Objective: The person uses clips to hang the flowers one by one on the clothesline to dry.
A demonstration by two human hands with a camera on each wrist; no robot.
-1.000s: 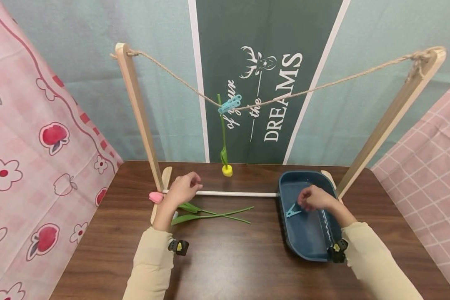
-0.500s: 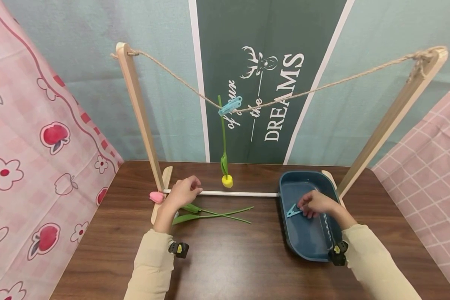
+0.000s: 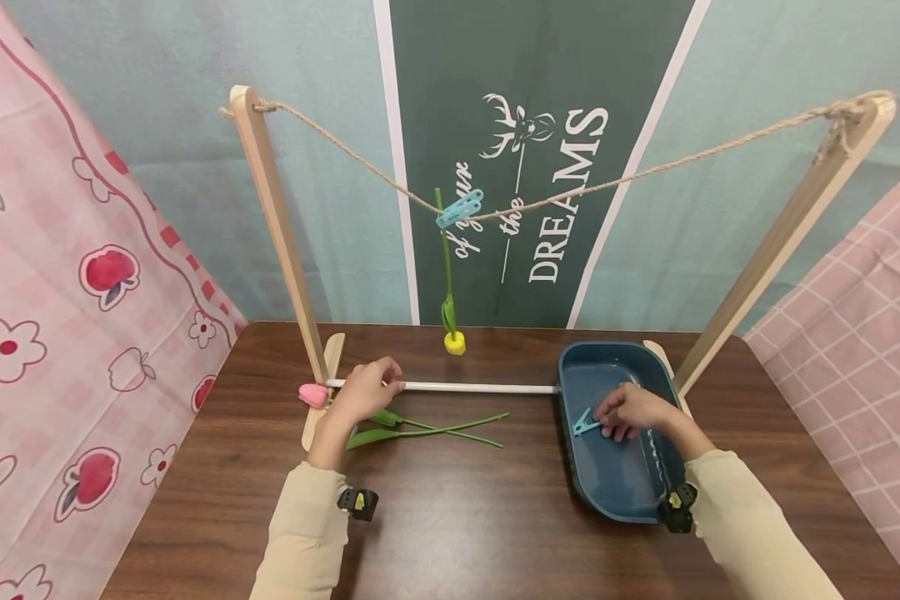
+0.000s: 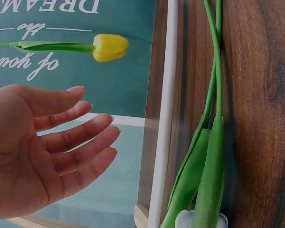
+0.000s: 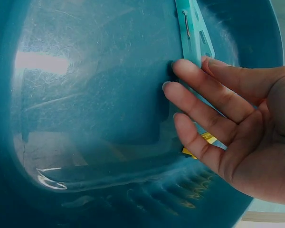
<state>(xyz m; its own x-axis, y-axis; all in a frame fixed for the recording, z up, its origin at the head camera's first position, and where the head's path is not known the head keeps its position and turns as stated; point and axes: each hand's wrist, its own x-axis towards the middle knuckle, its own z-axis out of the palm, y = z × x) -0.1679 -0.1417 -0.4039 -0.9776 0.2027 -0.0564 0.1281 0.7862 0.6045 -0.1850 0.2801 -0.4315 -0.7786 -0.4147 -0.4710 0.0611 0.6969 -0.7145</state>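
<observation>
My right hand [image 3: 630, 411] reaches into the blue basin [image 3: 618, 492], thumb and fingertips pinching the end of a light-blue clothespin [image 3: 585, 426]. The right wrist view shows the clothespin [image 5: 191, 28] at the fingertips, its legs spread. My left hand [image 4: 61, 147] hovers above the tulips, fingers loosely bent and holding nothing. Below it lie two artificial tulips with crossed green stems [image 3: 450, 430]: a pink bloom [image 3: 313, 395] and a white bloom [image 4: 185, 219], mostly hidden. A yellow tulip [image 3: 454, 342] hangs upside down from the rope, clipped by blue clothespins [image 3: 460, 208].
A rope [image 3: 645, 173] sags between the left wooden post [image 3: 281, 225] and the right wooden post [image 3: 787, 242]. A white rod [image 3: 480, 387] runs low across the wooden table [image 3: 450, 517]. Patterned curtains stand behind and at both sides.
My right hand has lowered slightly in the basin and closed in on the clothespin's end. The hanging yellow tulip has bobbed down and back up. My left hand has barely moved.
</observation>
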